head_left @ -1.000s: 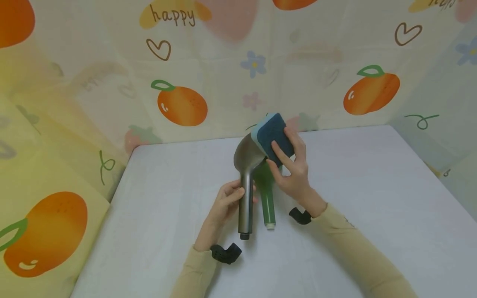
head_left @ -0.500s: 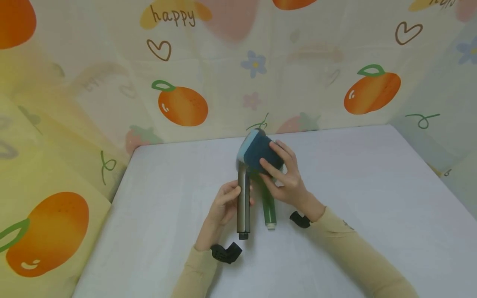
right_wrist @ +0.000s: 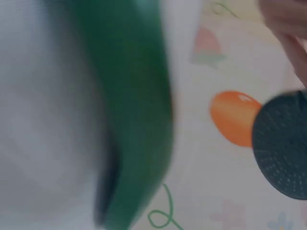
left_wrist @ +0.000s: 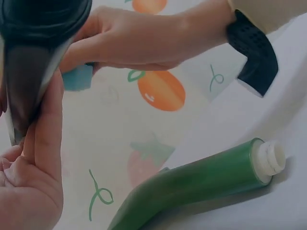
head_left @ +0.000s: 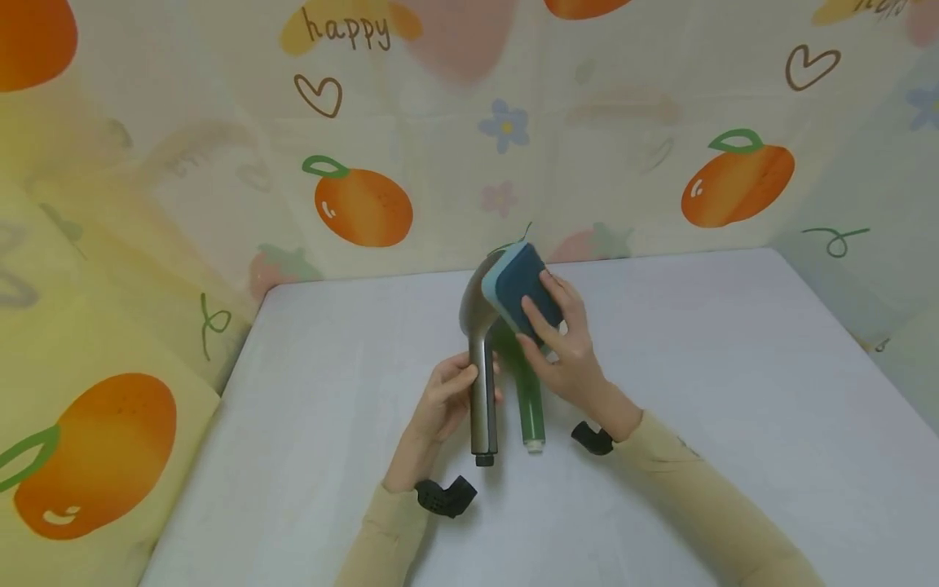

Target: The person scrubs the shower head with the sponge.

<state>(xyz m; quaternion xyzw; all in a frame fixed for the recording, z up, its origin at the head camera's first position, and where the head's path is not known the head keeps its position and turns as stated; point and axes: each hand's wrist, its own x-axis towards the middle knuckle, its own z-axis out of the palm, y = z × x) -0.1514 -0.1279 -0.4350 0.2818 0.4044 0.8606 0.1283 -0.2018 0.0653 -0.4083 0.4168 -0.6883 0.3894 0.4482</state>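
My left hand (head_left: 443, 399) grips the handle of a grey shower head (head_left: 483, 399), whose head points up and away. In my right hand (head_left: 575, 359) is a two-tone blue sponge (head_left: 524, 285), pinched between thumb and fingers. The sponge overlaps the right side of the grey head in the head view; its contact face is hidden. A green shower head (head_left: 530, 403) lies just behind, its upper part covered by the right hand and sponge. In the left wrist view a light-blue bit of sponge (left_wrist: 78, 79) shows below the right hand. The right wrist view shows the round perforated spray face (right_wrist: 283, 143).
A white table (head_left: 330, 473) lies under both hands. Behind it hangs a cloth backdrop (head_left: 440, 163) printed with oranges, hearts and flowers. Black camera mounts (head_left: 446, 496) sit at both wrists.
My right hand moved the sponge down and left across the back of the grey head, then part way back up and right. The left hand kept its grip, and the green shower head stayed put.
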